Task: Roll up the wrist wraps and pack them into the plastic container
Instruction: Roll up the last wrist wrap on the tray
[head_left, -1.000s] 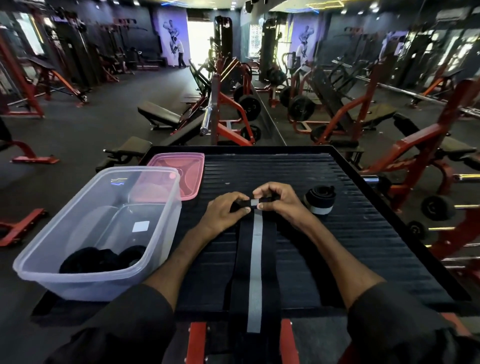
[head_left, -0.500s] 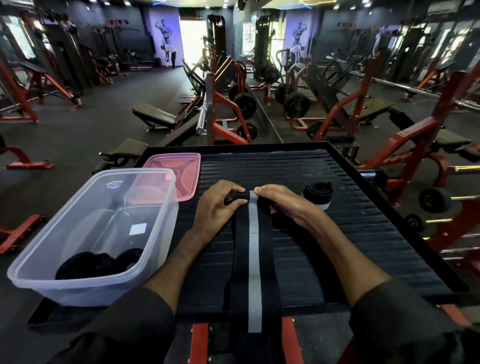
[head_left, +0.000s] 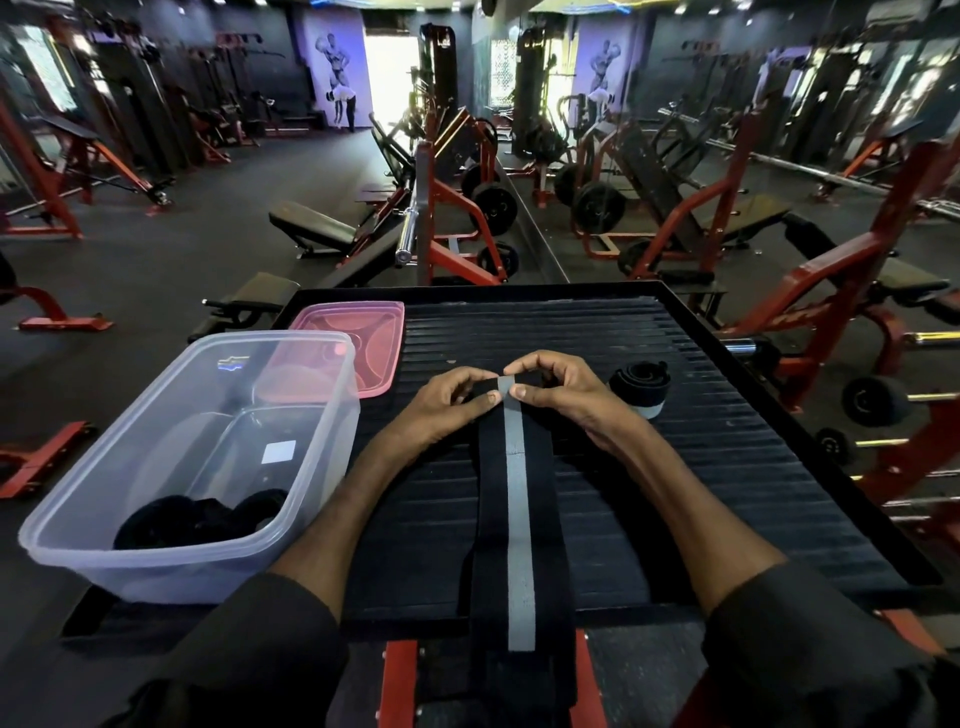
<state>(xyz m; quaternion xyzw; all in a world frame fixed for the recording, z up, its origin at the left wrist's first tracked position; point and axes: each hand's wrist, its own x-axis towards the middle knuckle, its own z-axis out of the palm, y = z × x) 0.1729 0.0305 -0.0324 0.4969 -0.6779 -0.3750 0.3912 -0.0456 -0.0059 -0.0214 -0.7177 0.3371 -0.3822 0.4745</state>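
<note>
Both hands, left hand and right hand, pinch the far end of the flat wrist wrap on the ribbed platform. Left, the plastic container holds dark rolls, probably wraps.

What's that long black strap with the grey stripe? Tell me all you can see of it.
The wrist wrap is a long black fabric band with a grey stripe down its middle. It lies flat on the ribbed black mat, running from the hands toward the person and hanging over the near edge. Its far end is pinched between the left hand and right hand, where a small roll is just begun.
</note>
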